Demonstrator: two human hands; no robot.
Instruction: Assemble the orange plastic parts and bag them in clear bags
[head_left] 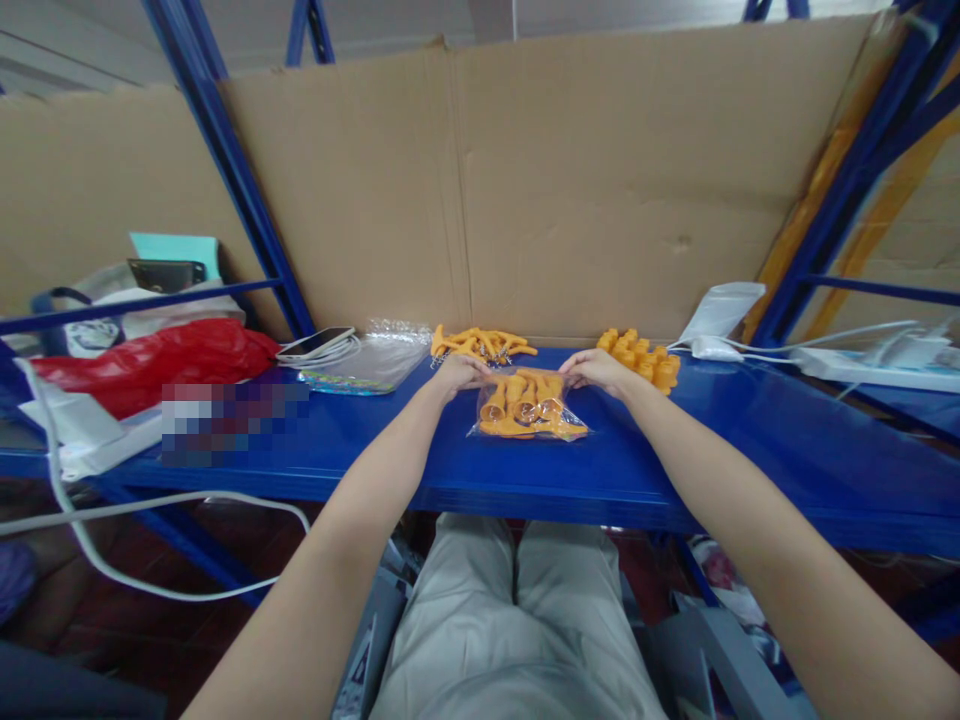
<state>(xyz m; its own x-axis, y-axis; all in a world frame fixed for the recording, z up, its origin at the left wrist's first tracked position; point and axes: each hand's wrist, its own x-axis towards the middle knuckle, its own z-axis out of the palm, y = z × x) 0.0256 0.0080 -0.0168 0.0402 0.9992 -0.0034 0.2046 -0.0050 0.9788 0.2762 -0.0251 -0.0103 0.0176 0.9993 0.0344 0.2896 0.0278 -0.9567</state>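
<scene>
1. A clear bag (531, 403), filled with orange pieces (517, 390), is rested on the tabletop (480, 480), between the two hands.
2. Its upper left corner is pinched by the left hand (461, 373), with fingers narrowed on the film.
3. Its upper right corner is pinched likewise by the right hand (600, 370); the film is presumably spread and steadied by this two-sided grip.
4. Loose orange parts with small chains (484, 343) are heaped just beyond the left hand, apparently for easy reach.
5. Orange upright pieces (641, 362) are grouped just beyond the right hand, probably for the same reason.
6. Flat clear packaging (382, 362) is laid left of the left hand.
</scene>
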